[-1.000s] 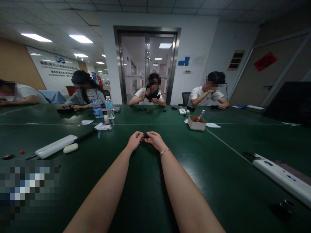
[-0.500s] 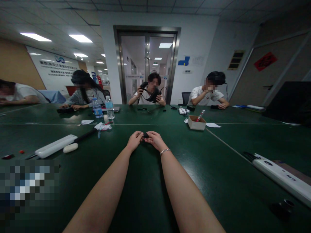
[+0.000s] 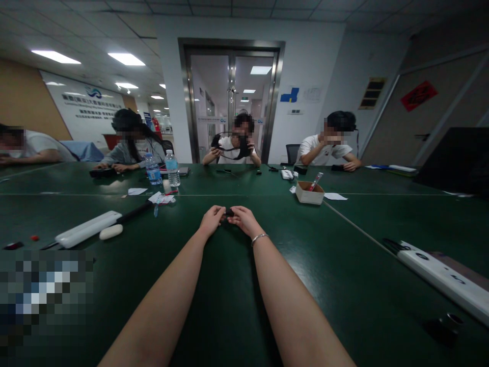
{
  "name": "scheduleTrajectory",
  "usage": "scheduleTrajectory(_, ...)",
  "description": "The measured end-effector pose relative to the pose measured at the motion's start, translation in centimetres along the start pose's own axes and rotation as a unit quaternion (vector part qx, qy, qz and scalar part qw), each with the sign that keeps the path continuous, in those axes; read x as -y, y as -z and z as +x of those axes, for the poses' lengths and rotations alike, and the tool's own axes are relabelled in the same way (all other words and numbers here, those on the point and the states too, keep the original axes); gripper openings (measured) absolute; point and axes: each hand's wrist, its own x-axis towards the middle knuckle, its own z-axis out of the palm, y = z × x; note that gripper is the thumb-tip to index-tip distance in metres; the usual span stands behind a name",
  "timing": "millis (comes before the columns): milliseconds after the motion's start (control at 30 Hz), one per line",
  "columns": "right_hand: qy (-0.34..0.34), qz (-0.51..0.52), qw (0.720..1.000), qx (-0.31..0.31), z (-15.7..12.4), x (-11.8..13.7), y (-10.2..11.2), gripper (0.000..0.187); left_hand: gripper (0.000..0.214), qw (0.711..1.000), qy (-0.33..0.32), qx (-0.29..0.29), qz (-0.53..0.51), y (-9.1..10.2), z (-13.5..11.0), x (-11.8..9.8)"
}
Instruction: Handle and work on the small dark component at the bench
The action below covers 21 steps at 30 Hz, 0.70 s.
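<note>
Hands: left hand (image 3: 211, 220) and right hand (image 3: 244, 219) curled, fingertips pinching a small black object (image 3: 229, 212) between them, just above the tabletop (image 3: 229, 285).
Tabletop: dark green, smooth, faintly glossy.
Right wrist: thin silver bracelet (image 3: 260, 237).
Writing: wall sign (image 3: 89, 109), lettering too small to read.

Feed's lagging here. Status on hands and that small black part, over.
Left hand and right hand both pinch small black part, fingertips together. Cardboard box off to the right, apart from hands.
</note>
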Motion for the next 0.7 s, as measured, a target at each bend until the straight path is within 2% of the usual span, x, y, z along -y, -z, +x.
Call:
scheduleTrajectory(200,0.001,-0.001,1.0,-0.002,0.03,-0.1,0.02,0.006,0.028,1.0,-0.014,-0.008,0.019,-0.05,0.2,0.22)
scheduleTrajectory(400,0.003,0.004,1.0,0.0,0.08,-0.15,0.01,0.005,0.026,1.0,-0.001,0.01,0.006,-0.12,0.0,-0.16)
scheduleTrajectory(700,-0.002,-0.004,1.0,-0.002,0.0,0.0,-0.04,0.005,0.024,1.0,0.005,0.005,0.001,-0.11,0.06,-0.28)
